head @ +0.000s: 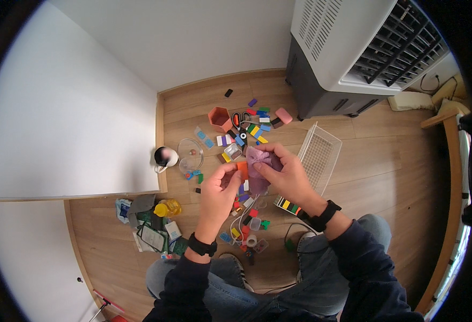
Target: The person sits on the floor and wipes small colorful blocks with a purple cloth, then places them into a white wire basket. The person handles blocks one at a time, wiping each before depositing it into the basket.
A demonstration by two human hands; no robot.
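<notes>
My left hand (220, 193) pinches a flat orange block (242, 170) between thumb and fingers. A crumpled purple cloth (260, 159) is gripped in my right hand (286, 173), right beside the block; its lower end hangs down. Below both hands, coloured blocks (256, 131) lie scattered over the wood floor. To the right stands a white wire basket (320, 157), with a row of coloured blocks (290, 206) at its near end, partly hidden by my right wrist. A white cable (242, 225) winds among more small pieces nearer my feet.
An orange hexagonal pot (220, 119), scissors (237, 119) and a pink block-shaped item (284, 115) lie farther off. At left are a glass lid (190, 153), a mug (171, 157) and a yellow bottle (168, 208). A large air cooler (320, 68) stands by the wall.
</notes>
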